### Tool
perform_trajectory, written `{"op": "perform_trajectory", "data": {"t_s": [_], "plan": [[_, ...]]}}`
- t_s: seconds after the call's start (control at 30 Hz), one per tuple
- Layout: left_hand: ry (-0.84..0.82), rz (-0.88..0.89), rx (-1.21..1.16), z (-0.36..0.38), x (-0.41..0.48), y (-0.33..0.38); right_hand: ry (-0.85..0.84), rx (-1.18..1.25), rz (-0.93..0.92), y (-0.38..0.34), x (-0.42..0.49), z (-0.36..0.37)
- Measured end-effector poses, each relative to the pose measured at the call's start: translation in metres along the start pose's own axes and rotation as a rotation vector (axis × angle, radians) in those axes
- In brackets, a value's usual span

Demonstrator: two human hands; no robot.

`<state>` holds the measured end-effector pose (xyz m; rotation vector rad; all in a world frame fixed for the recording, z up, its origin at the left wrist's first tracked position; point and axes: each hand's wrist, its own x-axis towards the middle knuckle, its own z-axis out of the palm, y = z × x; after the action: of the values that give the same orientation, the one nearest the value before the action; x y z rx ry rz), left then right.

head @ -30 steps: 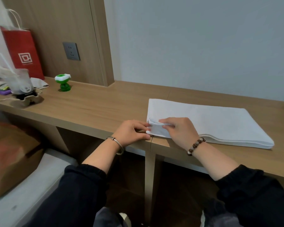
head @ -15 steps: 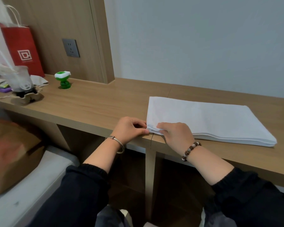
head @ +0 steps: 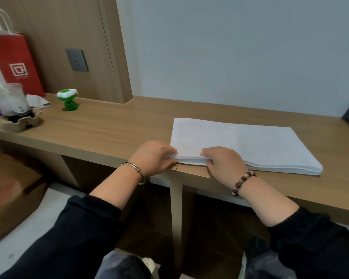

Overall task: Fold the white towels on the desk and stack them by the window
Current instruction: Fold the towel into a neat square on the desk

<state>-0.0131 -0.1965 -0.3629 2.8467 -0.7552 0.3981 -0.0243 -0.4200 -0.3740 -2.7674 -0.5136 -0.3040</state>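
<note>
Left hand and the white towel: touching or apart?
Touching. The head view shows the left hand pinching the near-left corner of the white towel, its fingertips right on the layered edge with no gap.

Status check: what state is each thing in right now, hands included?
towel: folded in layers, flat on the desk.
left hand: pinches the towel's near left corner.
right hand: grips the towel's near edge.
red bag: upright.
cup: upright in its carrier.
green toy: upright.
socket: nothing plugged in.
</note>
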Motion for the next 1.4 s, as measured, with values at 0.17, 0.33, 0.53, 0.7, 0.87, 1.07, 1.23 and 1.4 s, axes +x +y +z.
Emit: {"op": "perform_trajectory", "data": {"t_s": [0.17, 0.33, 0.53, 0.7, 0.87, 1.07, 1.23, 1.4], "plan": [[0.020, -0.020, 0.049, 0.003, -0.003, 0.002, 0.188, -0.009, 0.080, 0.034, -0.018, -0.014], [0.024, -0.057, 0.063, 0.004, -0.003, 0.001, 0.248, -0.050, -0.118, 0.041, -0.031, -0.019], [-0.012, 0.060, 0.225, -0.004, 0.001, 0.007, 0.116, -0.130, -0.125, 0.057, -0.037, -0.027], [-0.053, 0.045, 0.295, -0.015, 0.024, 0.021, 0.042, -0.083, -0.113, 0.055, -0.037, -0.023], [-0.016, -0.105, 0.005, 0.019, 0.067, 0.052, 0.066, -0.026, -0.106, 0.039, -0.023, -0.011], [-0.261, -0.151, 0.066, 0.056, 0.082, 0.048, 0.098, -0.012, -0.125, 0.047, -0.021, -0.014], [-0.278, -0.153, 0.061, 0.057, 0.079, 0.041, 0.085, -0.106, -0.089, 0.085, -0.040, -0.037], [-0.265, -0.152, 0.065, 0.057, 0.078, 0.042, 0.129, -0.211, 0.043, 0.122, -0.058, -0.058]]}}
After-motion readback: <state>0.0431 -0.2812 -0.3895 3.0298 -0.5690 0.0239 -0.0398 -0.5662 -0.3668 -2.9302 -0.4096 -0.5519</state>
